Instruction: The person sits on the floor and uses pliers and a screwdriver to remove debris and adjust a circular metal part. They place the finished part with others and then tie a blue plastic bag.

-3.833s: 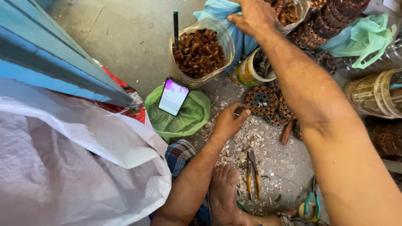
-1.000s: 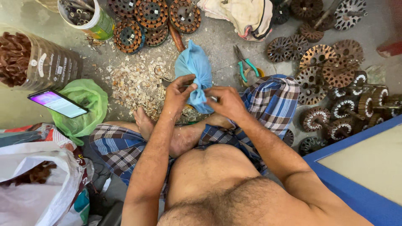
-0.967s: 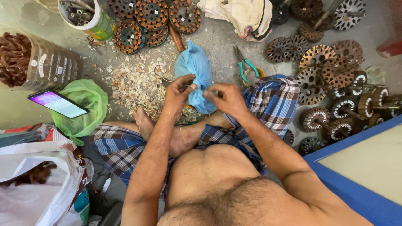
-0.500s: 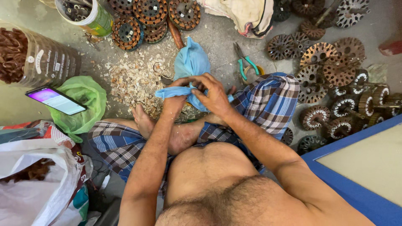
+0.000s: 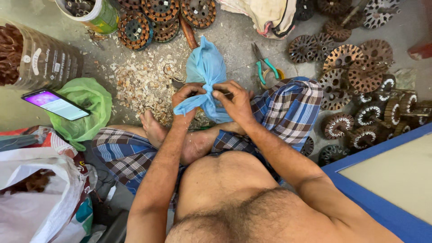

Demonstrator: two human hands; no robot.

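The light blue plastic bag (image 5: 207, 72) stands on the floor in front of the seated person, just beyond the crossed legs, with its full part pointing to the far side. What is inside it cannot be seen. Its neck is twisted and drawn toward the person.

To the far left stands a green-and-white bucket (image 5: 96, 15) with dark metal parts in it. At the left edge a clear plastic jar (image 5: 42, 60) lies with reddish-brown copper wire inside. A green plastic bag (image 5: 83, 108) lies near the left knee, and a phone (image 5: 56, 103) with a lit screen rests on top of it. In the near left corner a white sack (image 5: 31, 202) stands open; brown material shows in it.

The floor (image 5: 234, 38) is grey concrete, with a heap of pale shavings (image 5: 141, 83) left of the blue bag. Round motor cores (image 5: 155, 15) with copper windings lie on the far side, and many more rusty cores (image 5: 355, 76) are on the right. Pliers with green handles (image 5: 265, 63) lie just right of the bag. A blue-framed board (image 5: 391, 180) fills the near right corner.

The left hand (image 5: 186, 96) is closed on one strip of the bag's neck. The right hand (image 5: 234, 99) pinches the other strip with curled fingers, close beside the left.
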